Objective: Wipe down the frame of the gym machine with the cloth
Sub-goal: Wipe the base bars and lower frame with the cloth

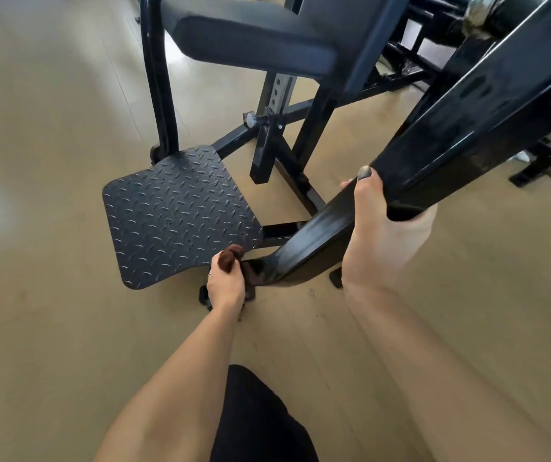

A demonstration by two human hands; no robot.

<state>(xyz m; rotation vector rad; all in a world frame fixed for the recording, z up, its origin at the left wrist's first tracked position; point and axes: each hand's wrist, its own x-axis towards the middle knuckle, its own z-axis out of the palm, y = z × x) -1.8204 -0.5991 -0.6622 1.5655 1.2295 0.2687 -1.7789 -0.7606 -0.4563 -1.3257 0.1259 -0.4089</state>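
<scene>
Cloth (230, 259): soft, light, bunches easily; left hand (225, 284) grips it wadded against low bend of frame (314, 248). Right hand (384, 228) clasps same glossy, rigid, likely slippery bar higher up, steadying.

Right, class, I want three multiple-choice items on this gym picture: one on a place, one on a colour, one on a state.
1. Where is the brown cloth?
A. at the low end of the slanted black frame bar
B. on the padded seat
C. on the floor

2. What colour is the diamond-pattern metal footplate?
A. red
B. black
C. yellow

3. What is the right hand doing?
A. hanging free
B. pressing the floor
C. gripping the frame bar

Answers: 1 A, the left hand holds it there against the bar; 2 B, it is dark throughout; 3 C, the thumb curls over the bar.
</scene>
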